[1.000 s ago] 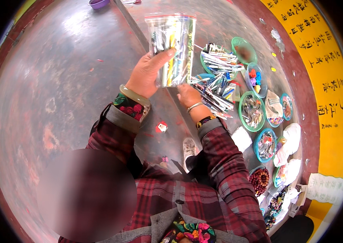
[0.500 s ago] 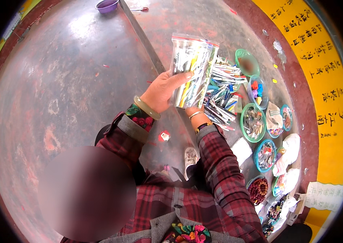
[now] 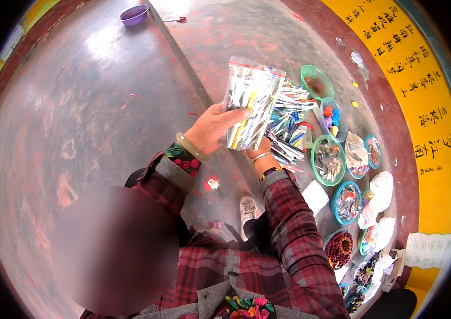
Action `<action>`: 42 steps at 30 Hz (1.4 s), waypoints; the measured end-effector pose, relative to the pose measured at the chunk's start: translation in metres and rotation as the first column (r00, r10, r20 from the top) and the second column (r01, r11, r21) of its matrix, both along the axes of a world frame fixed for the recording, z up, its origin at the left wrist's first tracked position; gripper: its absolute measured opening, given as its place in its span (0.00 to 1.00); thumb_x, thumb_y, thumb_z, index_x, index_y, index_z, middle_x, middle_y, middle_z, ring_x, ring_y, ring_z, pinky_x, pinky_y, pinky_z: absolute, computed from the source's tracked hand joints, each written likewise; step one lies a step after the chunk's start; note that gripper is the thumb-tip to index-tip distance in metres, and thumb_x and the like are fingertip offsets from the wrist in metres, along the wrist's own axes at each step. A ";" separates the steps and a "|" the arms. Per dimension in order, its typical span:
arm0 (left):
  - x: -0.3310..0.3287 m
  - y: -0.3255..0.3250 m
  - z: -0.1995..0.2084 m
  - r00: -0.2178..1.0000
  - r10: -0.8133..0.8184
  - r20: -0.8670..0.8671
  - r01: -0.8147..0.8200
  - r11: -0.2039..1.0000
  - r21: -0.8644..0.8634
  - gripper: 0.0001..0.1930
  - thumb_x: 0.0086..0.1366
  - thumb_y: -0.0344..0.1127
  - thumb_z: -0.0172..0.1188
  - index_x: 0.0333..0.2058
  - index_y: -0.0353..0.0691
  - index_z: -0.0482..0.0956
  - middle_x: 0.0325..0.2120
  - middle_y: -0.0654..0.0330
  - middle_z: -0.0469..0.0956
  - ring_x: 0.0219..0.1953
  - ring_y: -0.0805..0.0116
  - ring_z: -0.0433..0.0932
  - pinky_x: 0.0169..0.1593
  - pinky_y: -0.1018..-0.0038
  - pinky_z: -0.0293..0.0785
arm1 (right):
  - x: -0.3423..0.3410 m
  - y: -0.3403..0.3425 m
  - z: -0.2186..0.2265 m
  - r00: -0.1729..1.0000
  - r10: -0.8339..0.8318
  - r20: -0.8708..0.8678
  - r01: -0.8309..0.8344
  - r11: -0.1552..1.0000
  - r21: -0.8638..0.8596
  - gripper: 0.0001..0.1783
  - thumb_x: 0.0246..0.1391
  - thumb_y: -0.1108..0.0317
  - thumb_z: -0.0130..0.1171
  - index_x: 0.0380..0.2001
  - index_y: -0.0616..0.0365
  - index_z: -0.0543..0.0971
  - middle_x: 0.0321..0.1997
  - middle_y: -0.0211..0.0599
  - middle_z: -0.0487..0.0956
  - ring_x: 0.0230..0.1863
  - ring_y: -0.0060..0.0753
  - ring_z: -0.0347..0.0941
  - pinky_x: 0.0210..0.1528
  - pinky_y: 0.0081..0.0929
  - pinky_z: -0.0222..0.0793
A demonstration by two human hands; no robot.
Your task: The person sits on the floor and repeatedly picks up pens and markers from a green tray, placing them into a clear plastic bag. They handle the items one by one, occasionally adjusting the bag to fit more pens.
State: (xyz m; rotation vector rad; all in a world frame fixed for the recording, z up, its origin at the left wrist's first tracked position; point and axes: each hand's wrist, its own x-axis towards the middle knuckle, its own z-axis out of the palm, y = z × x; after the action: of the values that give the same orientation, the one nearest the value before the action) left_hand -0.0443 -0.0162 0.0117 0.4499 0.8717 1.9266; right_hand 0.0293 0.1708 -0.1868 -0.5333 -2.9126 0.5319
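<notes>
A clear zip bag packed with pens is held up in front of me, its red-striped closure at the top. My left hand is closed round its left side, the thumb lying across the front over a yellow pen. At the bag's lower right corner, my right hand grips from beneath and behind; most of its fingers are hidden. Just beyond the bag, loose pens are heaped in and around baskets on the floor.
To the right stand a green basket of small items, a blue basket and a basin with coloured pieces. Dark red beads lie nearer me. A purple basin sits far left, near red-handled scissors. My shoe shows below.
The bag and both hands sit slightly lower in the picture, and the whole view has shifted a little. Both hands keep their hold on the bag.
</notes>
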 end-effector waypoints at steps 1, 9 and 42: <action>0.000 0.001 -0.001 1.000 -0.011 -0.004 0.011 1.000 -0.007 0.16 0.62 0.32 0.53 0.48 0.32 0.70 0.42 0.59 0.75 0.42 0.73 0.75 0.45 0.75 0.71 | 0.004 0.003 0.000 1.000 0.004 0.011 -0.004 1.000 0.011 0.17 0.49 0.55 0.51 0.40 0.51 0.76 0.34 0.46 0.79 0.34 0.49 0.76 0.33 0.39 0.71; 0.004 0.007 -0.010 0.990 -0.117 -0.077 0.113 0.992 -0.054 0.17 0.62 0.32 0.54 0.48 0.32 0.71 0.42 0.60 0.75 0.42 0.73 0.75 0.45 0.75 0.71 | 0.034 0.012 0.082 0.993 -0.043 -0.112 0.047 0.998 0.037 0.17 0.50 0.69 0.46 0.46 0.48 0.69 0.34 0.44 0.77 0.33 0.49 0.74 0.30 0.41 0.69; 0.025 0.013 -0.019 0.883 -0.418 -0.214 0.360 0.895 -0.265 0.18 0.56 0.32 0.60 0.45 0.31 0.72 0.40 0.59 0.76 0.39 0.73 0.75 0.46 0.77 0.70 | 0.087 0.036 0.254 0.535 -0.567 -0.626 -0.483 0.403 -0.778 0.14 0.60 0.66 0.45 0.46 0.59 0.69 0.27 0.40 0.77 0.20 0.22 0.69 0.23 0.16 0.66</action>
State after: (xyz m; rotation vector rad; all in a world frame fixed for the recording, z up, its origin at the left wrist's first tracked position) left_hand -0.0193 -0.0027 -0.0077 0.7059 1.0612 1.3992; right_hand 0.1160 0.2070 0.0676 -0.2569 -1.3252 1.8325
